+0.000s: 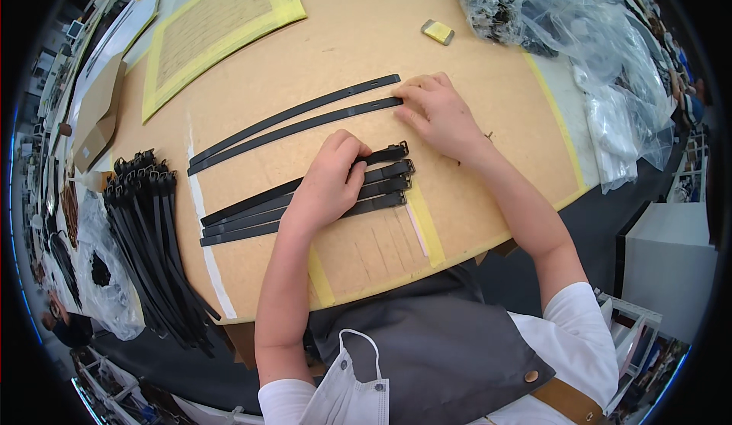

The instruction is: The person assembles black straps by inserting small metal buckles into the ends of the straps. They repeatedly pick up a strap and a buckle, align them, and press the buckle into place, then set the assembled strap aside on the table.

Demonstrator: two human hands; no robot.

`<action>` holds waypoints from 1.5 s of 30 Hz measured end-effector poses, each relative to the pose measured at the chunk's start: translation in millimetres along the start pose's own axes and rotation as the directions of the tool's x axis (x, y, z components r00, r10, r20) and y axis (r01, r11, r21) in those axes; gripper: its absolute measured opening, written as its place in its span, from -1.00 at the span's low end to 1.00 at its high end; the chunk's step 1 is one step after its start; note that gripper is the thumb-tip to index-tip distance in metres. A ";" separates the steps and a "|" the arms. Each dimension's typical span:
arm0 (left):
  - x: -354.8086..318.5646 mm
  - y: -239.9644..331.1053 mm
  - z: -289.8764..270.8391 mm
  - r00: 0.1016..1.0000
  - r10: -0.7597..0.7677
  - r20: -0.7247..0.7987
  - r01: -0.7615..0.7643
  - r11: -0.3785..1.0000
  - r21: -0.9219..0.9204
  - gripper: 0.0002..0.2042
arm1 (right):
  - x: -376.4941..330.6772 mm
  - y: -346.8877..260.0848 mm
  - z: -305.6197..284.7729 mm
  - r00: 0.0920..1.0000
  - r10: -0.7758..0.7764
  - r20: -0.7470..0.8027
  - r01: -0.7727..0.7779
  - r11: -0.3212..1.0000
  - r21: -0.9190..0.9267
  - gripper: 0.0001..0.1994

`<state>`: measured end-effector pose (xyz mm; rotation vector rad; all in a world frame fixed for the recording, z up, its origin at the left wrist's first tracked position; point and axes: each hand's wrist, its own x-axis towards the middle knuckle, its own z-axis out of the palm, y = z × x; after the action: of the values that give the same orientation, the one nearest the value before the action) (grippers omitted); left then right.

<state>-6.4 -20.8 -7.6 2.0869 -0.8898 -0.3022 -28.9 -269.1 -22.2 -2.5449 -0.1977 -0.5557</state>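
My left hand (326, 182) lies fingers curled on top of a row of several black straps with metal buckles (385, 172), pinching the buckle end of the top one. My right hand (438, 112) rests flat on the brown board, its fingertips pressing the right end of the nearer of two plain black straps (297, 123) that lie side by side farther up. These two straps have no buckles and run slanting up to the right.
A brown work board (358, 36) with yellow tape edges bears the straps. A thick bundle of buckled black straps (149, 234) lies at the left. Clear plastic bags (610, 66) pile at the right, a yellow-framed mat (217, 24) at the back, a small yellow block (438, 32) near the bags.
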 end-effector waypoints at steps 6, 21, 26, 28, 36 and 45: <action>5.9 1.2 3.2 0.958 0.226 -0.178 -0.201 0.968 0.147 -0.81 | -1.5 -11.4 -8.3 0.943 0.118 0.312 -0.175 0.971 0.163 -0.84; 8.6 -2.2 -5.7 0.995 -0.066 -0.079 0.062 0.996 -0.060 -0.71 | -24.9 28.1 -116.5 0.857 0.346 0.383 -0.456 0.854 0.249 -0.82; 8.7 -4.3 -2.9 0.994 0.003 -0.109 -0.016 0.992 -0.125 -0.70 | -47.3 9.1 -100.9 0.870 0.240 0.431 -0.325 0.936 0.133 -0.81; 9.3 -5.0 -1.3 0.991 0.048 -0.125 -0.065 0.988 -0.137 -0.71 | -53.2 10.6 -88.1 0.895 0.159 0.417 -0.210 0.974 0.080 -0.80; 7.3 2.9 -10.4 0.969 0.169 -0.182 -0.187 0.979 -0.086 -0.75 | -24.9 -10.7 -68.7 0.810 0.207 0.549 -0.558 0.561 0.612 -0.78; 3.7 9.5 -18.0 0.934 0.216 -0.284 -0.222 0.975 0.011 -0.75 | -18.2 -43.2 -14.7 0.818 0.254 0.516 -0.568 0.209 0.796 -0.74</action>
<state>0.5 -16.3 11.3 1.9271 -0.9275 0.1048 -61.0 -240.5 1.5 -1.3371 0.0950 0.1821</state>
